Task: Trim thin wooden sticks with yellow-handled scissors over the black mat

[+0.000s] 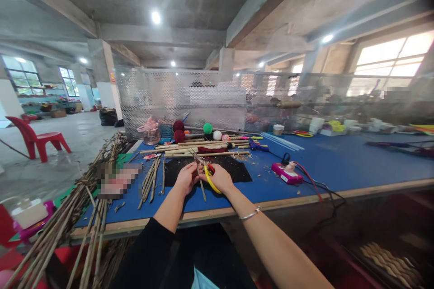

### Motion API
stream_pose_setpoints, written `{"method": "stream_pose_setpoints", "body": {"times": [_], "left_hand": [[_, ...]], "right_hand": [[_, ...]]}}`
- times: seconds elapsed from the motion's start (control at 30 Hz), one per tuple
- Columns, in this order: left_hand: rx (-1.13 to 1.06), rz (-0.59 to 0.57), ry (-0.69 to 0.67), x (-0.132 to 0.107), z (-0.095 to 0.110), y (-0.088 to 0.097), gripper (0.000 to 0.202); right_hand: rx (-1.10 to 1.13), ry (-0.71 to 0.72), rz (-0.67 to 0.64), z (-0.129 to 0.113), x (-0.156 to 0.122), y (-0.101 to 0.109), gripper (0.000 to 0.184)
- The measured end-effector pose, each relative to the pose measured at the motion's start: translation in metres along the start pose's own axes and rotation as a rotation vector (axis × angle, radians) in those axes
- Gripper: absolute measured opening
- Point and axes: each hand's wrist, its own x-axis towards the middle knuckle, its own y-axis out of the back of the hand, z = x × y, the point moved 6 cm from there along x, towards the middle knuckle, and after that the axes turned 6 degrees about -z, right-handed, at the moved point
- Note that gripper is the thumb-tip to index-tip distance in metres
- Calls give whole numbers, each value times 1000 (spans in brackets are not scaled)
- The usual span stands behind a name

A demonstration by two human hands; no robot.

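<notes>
Both forearms reach forward from six o'clock and meet over the near edge of the blue table (339, 162). The left arm is in a black sleeve (149, 248) and the right wrist wears a thin bracelet (250, 214).

The left hand (186, 178) is closed in a loose fist, knuckles up, gripping a thin stick (202, 191) whose lower end pokes out toward six o'clock. The right hand (219, 177) sits just beside it, fingers curled tight round the yellow and red handles of a pair of shears (209, 182). The blades point toward eleven o'clock, right at the stick.

Under the hands lies a black cloth (237, 171). At nine o'clock from the hands, short loose sticks (151, 180) lie on the table, and a bundle of long sticks (84, 198) hangs over the table's left end. At three o'clock a pink glue gun (286, 174) rests with its cord trailing off the edge.

Farther off at twelve o'clock lie more cut sticks, with a dark red ball (178, 126) and a green ball (208, 128) behind them, in front of a mesh screen (152, 95).
</notes>
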Motion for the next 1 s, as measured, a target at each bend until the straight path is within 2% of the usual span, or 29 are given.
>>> {"method": "stream_pose_setpoints", "body": {"times": [0.17,0.33,0.4,0.53,0.7,1.0], "left_hand": [[0,-8,-14,-1,1,-1,23],[-23,-73,-37,0,0,-6,25],[-28,-95,-40,1,0,-7,27],[2,-107,-60,3,-1,-6,30],[37,-114,-81,4,-4,-4,32],[114,-60,-75,5,-5,-4,36]], "right_hand": [[-26,67,-28,-5,2,2,44],[3,62,-254,-2,14,-1,40],[24,44,-288,-3,15,-1,40],[54,73,-304,-11,12,1,39],[-27,74,-306,-18,10,7,38],[-20,-81,-294,-9,5,4,43]]}}
